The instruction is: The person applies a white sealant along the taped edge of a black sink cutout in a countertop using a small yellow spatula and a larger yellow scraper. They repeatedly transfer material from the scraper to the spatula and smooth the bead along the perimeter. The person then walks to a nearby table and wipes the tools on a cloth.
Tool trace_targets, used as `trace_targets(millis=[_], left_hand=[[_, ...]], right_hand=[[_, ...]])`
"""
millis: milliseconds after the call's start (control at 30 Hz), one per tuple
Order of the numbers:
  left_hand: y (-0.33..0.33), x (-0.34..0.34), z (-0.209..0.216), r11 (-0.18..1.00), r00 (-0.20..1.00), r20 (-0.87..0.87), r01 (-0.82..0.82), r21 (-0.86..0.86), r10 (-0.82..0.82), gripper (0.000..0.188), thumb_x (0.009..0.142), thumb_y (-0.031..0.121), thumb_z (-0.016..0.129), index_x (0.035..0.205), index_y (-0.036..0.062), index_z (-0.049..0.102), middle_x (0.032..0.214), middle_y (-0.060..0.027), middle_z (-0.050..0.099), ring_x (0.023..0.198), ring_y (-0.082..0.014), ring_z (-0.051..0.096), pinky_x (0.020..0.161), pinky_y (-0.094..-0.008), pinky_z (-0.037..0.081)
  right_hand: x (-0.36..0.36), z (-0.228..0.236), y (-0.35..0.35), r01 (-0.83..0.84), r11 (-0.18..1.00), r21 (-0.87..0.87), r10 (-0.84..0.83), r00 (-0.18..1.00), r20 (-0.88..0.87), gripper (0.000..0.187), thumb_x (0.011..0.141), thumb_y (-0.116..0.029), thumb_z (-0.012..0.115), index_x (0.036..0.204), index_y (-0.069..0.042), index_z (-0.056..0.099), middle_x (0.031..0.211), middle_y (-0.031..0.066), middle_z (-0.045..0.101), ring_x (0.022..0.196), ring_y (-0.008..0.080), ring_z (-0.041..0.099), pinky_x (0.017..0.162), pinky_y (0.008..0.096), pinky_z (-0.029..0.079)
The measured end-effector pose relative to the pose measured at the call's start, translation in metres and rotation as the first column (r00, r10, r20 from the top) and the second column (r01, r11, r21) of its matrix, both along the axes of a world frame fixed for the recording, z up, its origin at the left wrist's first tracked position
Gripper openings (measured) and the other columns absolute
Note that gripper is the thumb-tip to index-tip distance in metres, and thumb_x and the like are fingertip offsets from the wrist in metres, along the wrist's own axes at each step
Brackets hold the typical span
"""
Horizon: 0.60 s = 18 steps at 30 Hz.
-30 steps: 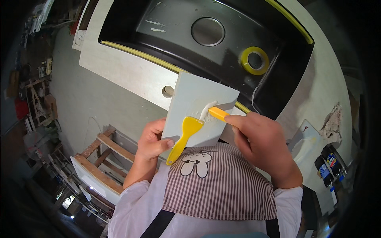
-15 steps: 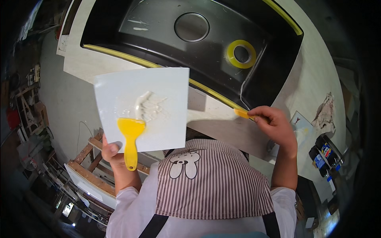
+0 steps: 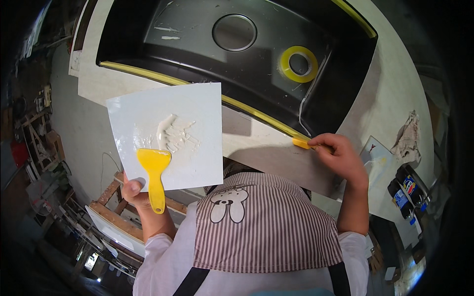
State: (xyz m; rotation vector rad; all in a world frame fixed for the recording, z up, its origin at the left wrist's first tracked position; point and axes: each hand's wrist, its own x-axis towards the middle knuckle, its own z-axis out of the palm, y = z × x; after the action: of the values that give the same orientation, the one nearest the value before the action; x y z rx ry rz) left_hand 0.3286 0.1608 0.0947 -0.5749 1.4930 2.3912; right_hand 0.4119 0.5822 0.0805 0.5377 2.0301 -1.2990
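Note:
My left hand [image 3: 134, 193] grips a white square board [image 3: 202, 113] by its lower left corner. On the board lie a smear of whitish paste [image 3: 170, 133] and a yellow plastic scraper [image 3: 156, 180], whose handle hangs over the lower edge. With closed fingers my right hand [image 3: 340, 155] holds a small yellow-orange scraper [image 3: 301, 143] against the near rim of a black sink [image 3: 261, 74], close to its right corner. Yellow tape [image 3: 247, 109] runs along that rim. My fingers hide the small scraper's other end.
A roll of yellow tape [image 3: 312, 61] lies inside the sink, near a round drain hole [image 3: 234, 32]. Right of my right hand, the pale countertop [image 3: 395, 89] carries a crumpled cloth [image 3: 409, 140], a stained white sheet [image 3: 375, 158] and dark bottles [image 3: 402, 197]. A wooden frame [image 3: 106, 197] stands lower left.
The board, with the scraper and paste on it, has shifted a little to the left. The small scraper stays at the sink's near right rim, with my right hand almost unmoved.

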Motion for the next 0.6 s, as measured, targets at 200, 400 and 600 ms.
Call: trace_targets(millis=[200, 400, 600], left_hand=[[0.006, -0.002, 0.000, 1.000, 1.000, 0.003, -0.003, -0.014, 0.003, 0.083, 0.058, 0.025, 0.066, 0.129, -0.0097, 0.044, 0.118, -0.0212, 0.059, 0.105, -0.0326, 0.061, 0.096, -0.0369, 0.047], [-0.003, 0.001, -0.002, 1.000, 1.000, -0.015, 0.008, 0.006, -0.007, 0.081, 0.058, 0.025, 0.065, 0.129, -0.0096, 0.045, 0.117, -0.0216, 0.059, 0.105, -0.0329, 0.061, 0.095, -0.0373, 0.047], [0.002, -0.001, -0.002, 1.000, 0.999, -0.030, 0.022, 0.007, -0.021, 0.080, 0.058, 0.025, 0.065, 0.128, -0.0085, 0.046, 0.116, -0.0208, 0.060, 0.104, -0.0332, 0.061, 0.096, -0.0381, 0.047]], right_hand=[[-0.004, 0.003, -0.008, 0.054, 0.998, -0.020, -0.056, 0.993, -0.109, 0.023, 0.082, -0.009, 0.057, 0.100, -0.001, 0.067, 0.084, 0.0101, 0.066, 0.072, 0.0150, 0.060, 0.069, 0.0274, 0.047], [-0.007, -0.004, -0.014, 0.037, 0.999, -0.031, -0.038, 0.998, -0.052, 0.023, 0.082, -0.010, 0.057, 0.101, -0.001, 0.068, 0.087, 0.0116, 0.067, 0.073, 0.0176, 0.061, 0.070, 0.0286, 0.048], [0.005, 0.000, 0.001, 0.015, 1.000, 0.024, -0.014, 0.999, -0.041, 0.022, 0.081, -0.009, 0.058, 0.099, -0.002, 0.069, 0.082, 0.0115, 0.066, 0.070, 0.0174, 0.060, 0.065, 0.0291, 0.047]])
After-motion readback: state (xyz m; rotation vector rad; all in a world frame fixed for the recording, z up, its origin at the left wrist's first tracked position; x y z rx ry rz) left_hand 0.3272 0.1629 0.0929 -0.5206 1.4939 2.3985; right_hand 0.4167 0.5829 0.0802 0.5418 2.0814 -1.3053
